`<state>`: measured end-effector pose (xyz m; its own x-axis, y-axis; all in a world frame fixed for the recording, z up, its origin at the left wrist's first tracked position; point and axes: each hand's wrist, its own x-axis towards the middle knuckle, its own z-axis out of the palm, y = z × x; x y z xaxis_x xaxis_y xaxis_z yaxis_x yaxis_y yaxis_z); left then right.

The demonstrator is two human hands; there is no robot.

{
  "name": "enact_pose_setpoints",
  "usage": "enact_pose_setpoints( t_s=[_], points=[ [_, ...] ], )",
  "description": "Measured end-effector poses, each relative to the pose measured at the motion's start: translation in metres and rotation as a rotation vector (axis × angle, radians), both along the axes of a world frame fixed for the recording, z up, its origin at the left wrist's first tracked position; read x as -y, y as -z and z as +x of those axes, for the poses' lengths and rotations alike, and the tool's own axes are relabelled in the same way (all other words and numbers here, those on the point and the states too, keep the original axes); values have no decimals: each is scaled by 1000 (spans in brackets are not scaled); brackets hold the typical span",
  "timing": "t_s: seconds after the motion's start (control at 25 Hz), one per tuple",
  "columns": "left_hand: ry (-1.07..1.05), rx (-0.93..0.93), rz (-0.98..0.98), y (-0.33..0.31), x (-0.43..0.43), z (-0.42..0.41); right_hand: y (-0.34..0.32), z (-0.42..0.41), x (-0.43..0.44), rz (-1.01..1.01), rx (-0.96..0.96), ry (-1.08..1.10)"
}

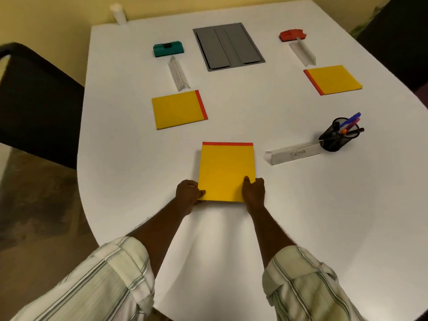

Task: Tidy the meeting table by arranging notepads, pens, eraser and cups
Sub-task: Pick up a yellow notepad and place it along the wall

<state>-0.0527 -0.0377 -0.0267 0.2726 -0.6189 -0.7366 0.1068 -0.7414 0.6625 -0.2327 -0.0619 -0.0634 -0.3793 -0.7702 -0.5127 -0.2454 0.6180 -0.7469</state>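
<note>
Yellow, flat and rectangular, the near notepad lies on the smooth white bench at 6 o'clock, with a red strip on its far edge. Our left hand pinches its near left corner. Our right hand grips the near right corner, thumb on the cover. At its 3 o'clock we read handwritten "SIGMA" on a clear tent card, which ends just beside a black mesh pen cup.
</note>
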Motion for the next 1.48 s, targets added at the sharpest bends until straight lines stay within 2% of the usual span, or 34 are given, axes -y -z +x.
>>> enact_pose_setpoints(
  t_s=[0.2, 0.4, 0.76, 0.88, 1.12, 1.48],
  points=[
    [10, -111, -181, -33, -46, 43, -34, 42, -34, -192, -25, -43],
    [-57, -161, -357, -74, -94, 102, -75, 101, -66, -366, -14, -179],
    [-119, 39, -647, -150, -214, 239, -163, 249, -168, -659, 101, -245],
    [-148, 48, -747, -175, -259, 289, -185, 304, -211, -705, 147, -232],
    [-243, 68, -825, -204, -314, 377, -217, 401, -260, -756, 178, -268],
    [-359, 105, -809, -197, -291, 499, -220, 531, -214, -768, 240, -386]
  ],
)
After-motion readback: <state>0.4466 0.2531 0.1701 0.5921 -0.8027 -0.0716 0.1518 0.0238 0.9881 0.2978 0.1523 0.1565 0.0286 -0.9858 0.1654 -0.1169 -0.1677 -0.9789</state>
